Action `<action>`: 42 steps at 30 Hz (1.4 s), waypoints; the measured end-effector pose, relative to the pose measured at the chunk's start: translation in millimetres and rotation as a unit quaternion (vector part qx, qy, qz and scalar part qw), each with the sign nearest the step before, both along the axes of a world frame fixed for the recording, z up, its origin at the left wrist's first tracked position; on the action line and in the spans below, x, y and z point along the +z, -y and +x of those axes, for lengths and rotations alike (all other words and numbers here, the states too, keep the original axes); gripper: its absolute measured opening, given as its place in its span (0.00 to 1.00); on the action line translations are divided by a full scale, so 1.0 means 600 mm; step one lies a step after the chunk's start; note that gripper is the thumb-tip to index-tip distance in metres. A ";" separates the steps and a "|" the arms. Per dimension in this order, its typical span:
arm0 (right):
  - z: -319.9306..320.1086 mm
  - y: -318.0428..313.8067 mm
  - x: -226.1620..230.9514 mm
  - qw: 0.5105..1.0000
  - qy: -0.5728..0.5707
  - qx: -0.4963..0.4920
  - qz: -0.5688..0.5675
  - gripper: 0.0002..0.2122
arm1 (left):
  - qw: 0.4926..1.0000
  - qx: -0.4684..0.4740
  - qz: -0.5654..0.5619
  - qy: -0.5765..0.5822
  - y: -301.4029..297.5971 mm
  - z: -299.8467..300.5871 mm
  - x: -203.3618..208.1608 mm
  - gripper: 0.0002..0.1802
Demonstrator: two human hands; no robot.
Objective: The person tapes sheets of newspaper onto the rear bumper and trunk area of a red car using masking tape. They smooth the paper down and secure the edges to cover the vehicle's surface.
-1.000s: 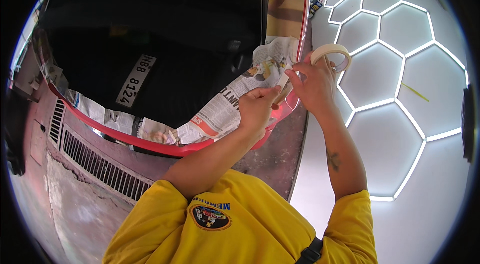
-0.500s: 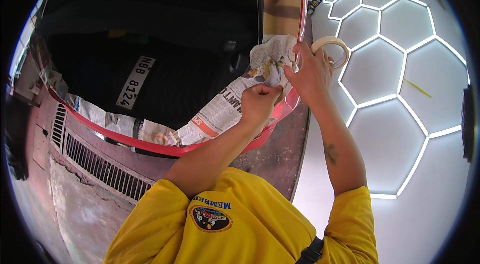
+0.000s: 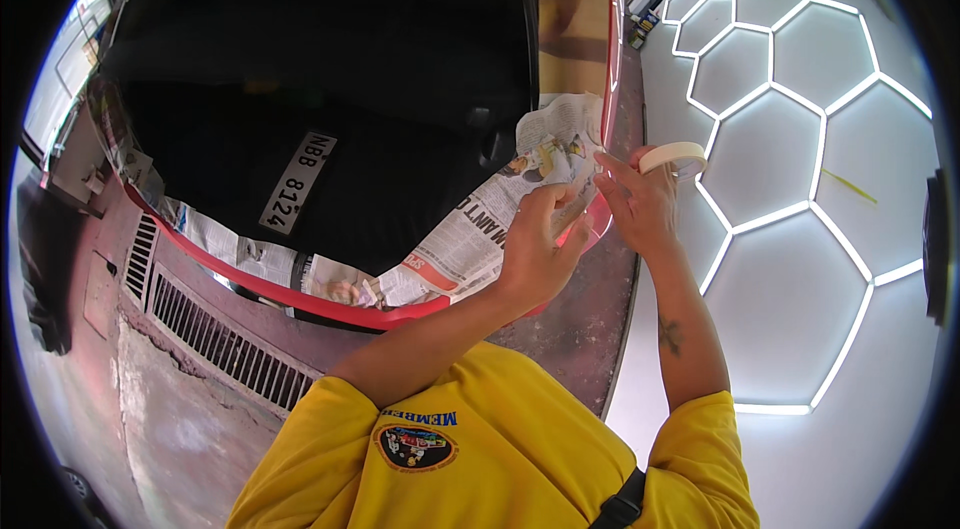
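Sheets of newspaper (image 3: 470, 239) line the inner edge of a red vehicle's bodywork (image 3: 340, 313), around a dark panel (image 3: 400, 159). At the right corner, my left hand (image 3: 540, 249) is beside the newspaper edge, thumb and fingers apart, with nothing visible in it. My right hand (image 3: 642, 204) holds a roll of cream masking tape (image 3: 672, 158) at its back, with its fingertips close to the red edge. Whether a strip of tape runs between the hands is too small to tell.
A white plate (image 3: 297, 184) lies on the dark panel. Brown paper (image 3: 572, 39) covers the far right side. Below runs a floor grate (image 3: 225, 334). A white wall with hexagonal light strips (image 3: 822, 159) rises on the right, and small containers (image 3: 643, 27) stand along its far base.
My left hand has opened from a pinch at the newspaper and drawn slightly back. My right hand has shifted lower, and the tape roll has turned more edge-on. The whole view has tilted slightly.
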State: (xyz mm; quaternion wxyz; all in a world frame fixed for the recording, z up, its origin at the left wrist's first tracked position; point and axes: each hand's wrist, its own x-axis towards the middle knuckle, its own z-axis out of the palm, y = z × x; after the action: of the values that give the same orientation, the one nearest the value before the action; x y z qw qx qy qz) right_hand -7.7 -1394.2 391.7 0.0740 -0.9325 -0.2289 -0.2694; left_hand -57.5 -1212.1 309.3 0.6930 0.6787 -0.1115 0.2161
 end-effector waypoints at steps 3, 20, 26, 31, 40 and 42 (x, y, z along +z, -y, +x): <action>0.000 0.001 -0.016 0.999 0.029 0.012 -0.009 0.19 | 0.999 0.012 0.001 0.050 0.013 0.011 0.012 0.19; -0.232 0.093 -0.206 0.835 -0.150 -0.229 0.477 0.27 | 0.878 -0.034 0.421 0.224 -0.073 0.101 0.085 0.27; -0.321 0.002 -0.122 0.746 -0.363 0.002 0.559 0.44 | 0.974 -0.094 0.206 -0.009 -0.128 -0.053 0.031 0.11; -0.295 -0.056 -0.088 0.826 -0.286 0.174 0.454 0.51 | 0.947 -0.187 0.253 0.070 -0.123 -0.112 0.081 0.20; -0.300 -0.113 -0.099 0.865 -0.361 0.103 0.334 0.49 | 0.940 -0.181 0.276 0.084 -0.161 -0.134 0.022 0.25; -0.306 -0.129 -0.126 0.850 -0.400 0.075 0.334 0.49 | 0.946 -0.182 0.266 0.047 -0.172 -0.151 -0.009 0.24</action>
State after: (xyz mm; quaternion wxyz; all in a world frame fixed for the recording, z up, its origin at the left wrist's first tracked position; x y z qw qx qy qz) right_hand -191.5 -1316.5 315.9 0.4861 -0.8586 -0.1453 0.0732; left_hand -148.2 -1108.9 303.9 0.5091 0.7955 -0.3185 0.0806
